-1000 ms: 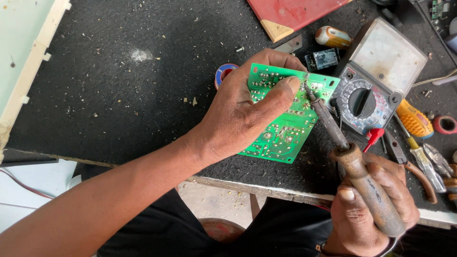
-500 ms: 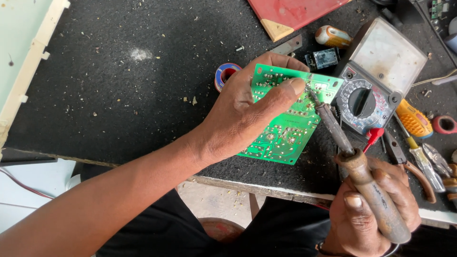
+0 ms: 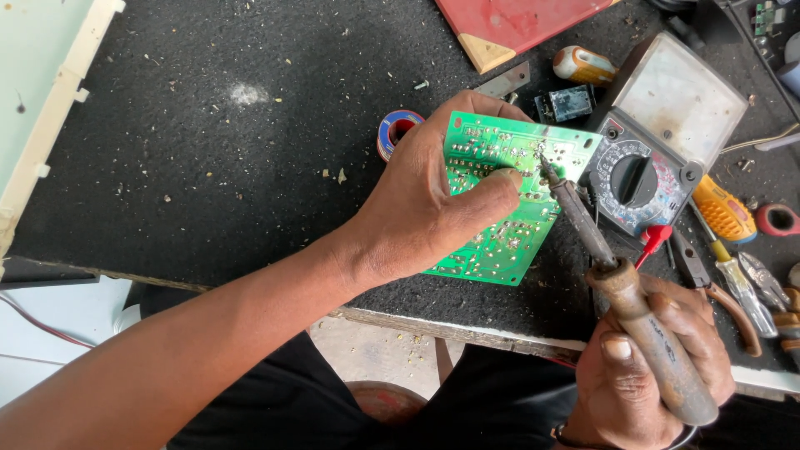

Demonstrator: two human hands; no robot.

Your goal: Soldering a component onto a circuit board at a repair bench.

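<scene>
left hand [image 3: 425,208] pressing flat green circuit board [image 3: 500,233] under its fingers on black bench [image 3: 208,167] | right hand [image 3: 650,358] fist-closed around brown-handled soldering iron [image 3: 633,317], tip on board beside left fingertip

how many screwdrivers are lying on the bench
2, both at the right edge: an orange-handled screwdriver beside the multimeter, and a clear-handled screwdriver just below it, next to the pliers. More tools may be hidden past the frame edge.

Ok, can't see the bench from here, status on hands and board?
Left hand pinning green circuit board to bench. Right hand gripping soldering iron, tip on board's upper edge. Multimeter close beside, nothing blocking.
</scene>
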